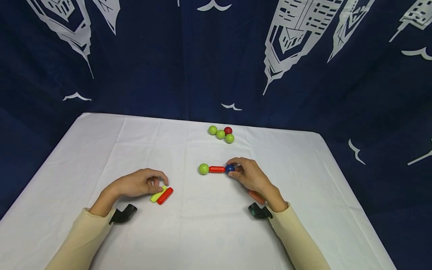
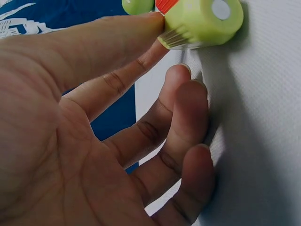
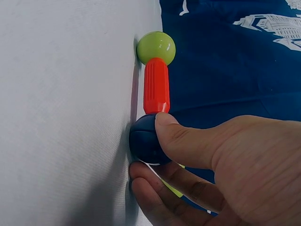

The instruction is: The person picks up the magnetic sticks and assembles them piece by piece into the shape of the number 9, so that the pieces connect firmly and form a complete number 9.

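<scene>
On the white table, my right hand (image 1: 250, 176) pinches a dark blue ball (image 3: 146, 139) between thumb and fingers. A red ribbed rod (image 1: 217, 169) runs from that ball to a lime green ball (image 1: 204, 168), the three forming one straight piece. To the left, the thumb and index finger of my left hand (image 1: 140, 183) pinch a yellow-green rod (image 2: 202, 23), whose end face shows a round pale disc. Its other fingers hang loosely bent below. A second red rod (image 1: 165, 195) lies alongside the yellow-green one.
Toward the back edge of the table sit several loose balls, including a red ball (image 1: 228, 130) and a green ball (image 1: 212, 130). An orange-red shape (image 1: 256, 197) shows beside the right wrist. Behind the white cloth (image 1: 152, 150) hangs a dark blue printed curtain (image 1: 202, 67).
</scene>
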A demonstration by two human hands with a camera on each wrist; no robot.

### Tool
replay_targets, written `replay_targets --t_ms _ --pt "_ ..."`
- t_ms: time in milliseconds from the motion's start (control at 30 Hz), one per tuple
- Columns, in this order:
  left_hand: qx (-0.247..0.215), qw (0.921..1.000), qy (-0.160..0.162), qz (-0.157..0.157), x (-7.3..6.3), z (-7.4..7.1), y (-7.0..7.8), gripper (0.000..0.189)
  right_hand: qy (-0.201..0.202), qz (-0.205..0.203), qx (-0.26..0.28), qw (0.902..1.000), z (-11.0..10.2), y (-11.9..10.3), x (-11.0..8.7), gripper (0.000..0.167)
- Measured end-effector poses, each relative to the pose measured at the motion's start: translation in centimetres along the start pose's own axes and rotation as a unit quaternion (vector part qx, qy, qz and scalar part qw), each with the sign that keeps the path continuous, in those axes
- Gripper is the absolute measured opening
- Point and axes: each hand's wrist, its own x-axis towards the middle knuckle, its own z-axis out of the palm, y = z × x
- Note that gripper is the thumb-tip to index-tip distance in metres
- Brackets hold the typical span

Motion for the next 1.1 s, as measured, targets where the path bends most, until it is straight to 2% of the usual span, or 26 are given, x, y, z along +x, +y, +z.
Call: replay_targets --t_ms 300,667,900,1100 --pt "0.015 0.9998 0.016 -0.004 0.02 0.30 0.21 0.015 -0.001 0.005 -0.006 1.0000 -0.05 -0.02 0.00 0.029" --pt "0.035 0.9988 0.032 0.008 0.01 0.38 0.10 0.009 -0.001 0.009 -0.003 1.0000 0.05 0.04 0.04 0.029" --pt "0.057 0.9957 0.068 0.026 -0.04 0.55 0.23 0.007 -0.003 0.007 -0.005 1.0000 0.15 0.03 0.15 0.028" --pt "0.065 0.9912 0.115 0.009 0.21 0.64 0.36 0.013 -0.003 0.008 -0.007 0.9999 0.10 0.13 0.14 0.028"
